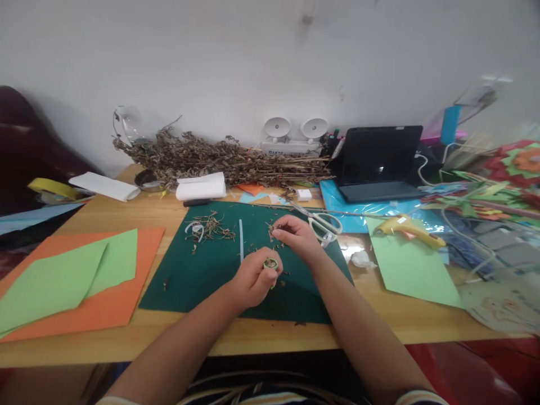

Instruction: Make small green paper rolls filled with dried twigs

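Wrapped in my left hand (253, 275) is a small green paper tube (271, 263), its open end facing up with brown dried bits inside. My right hand (297, 236), closed at the fingertips, pinches some dried plant bits (272, 229) just above the mat. Both hands are over the dark green cutting mat (189, 287). On the mat's left lies a heap of dried stems (211, 226) with a white curled strip (197, 230). A pale blue glue stick (241, 239) lies near my left hand. White-handled scissors (324, 226) rest beyond my right hand.
A bundle of dried plants (202, 157) lines the wall. At right stand a tablet with keyboard (379, 163) and a yellow glue gun (409, 230) on green paper (415, 275). Green sheets (54, 281) lie over orange paper (122, 304) at left.
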Available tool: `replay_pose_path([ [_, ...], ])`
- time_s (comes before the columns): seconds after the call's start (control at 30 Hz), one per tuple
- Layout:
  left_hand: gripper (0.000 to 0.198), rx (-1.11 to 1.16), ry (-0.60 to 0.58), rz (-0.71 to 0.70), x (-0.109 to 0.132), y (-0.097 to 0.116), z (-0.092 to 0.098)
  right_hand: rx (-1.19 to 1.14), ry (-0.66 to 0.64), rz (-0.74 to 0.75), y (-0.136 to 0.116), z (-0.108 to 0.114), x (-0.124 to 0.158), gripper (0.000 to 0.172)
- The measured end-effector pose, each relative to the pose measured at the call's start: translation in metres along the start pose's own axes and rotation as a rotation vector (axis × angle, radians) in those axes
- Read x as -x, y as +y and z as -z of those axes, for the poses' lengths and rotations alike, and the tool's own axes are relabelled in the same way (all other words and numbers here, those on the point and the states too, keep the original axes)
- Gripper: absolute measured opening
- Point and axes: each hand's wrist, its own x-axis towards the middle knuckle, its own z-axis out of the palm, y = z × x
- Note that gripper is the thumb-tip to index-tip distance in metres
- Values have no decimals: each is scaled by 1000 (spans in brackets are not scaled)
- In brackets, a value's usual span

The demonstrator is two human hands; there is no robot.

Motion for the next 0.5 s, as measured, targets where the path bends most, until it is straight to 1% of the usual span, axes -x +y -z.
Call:
replay_pose_path([
  [0.13,35,-71,-44,-25,-1,3,2,43,66,9,16,1,-2,14],
  [0.23,35,-72,-40,-47,-2,5,3,87,99,32,18,5,-2,12],
  [0.43,33,-86,-42,-68,-4,5,2,130,32,109,8,7,2,9],
  [0.5,33,-91,-36,-76,-4,5,2,142,23,112,5,7,4,9],
])
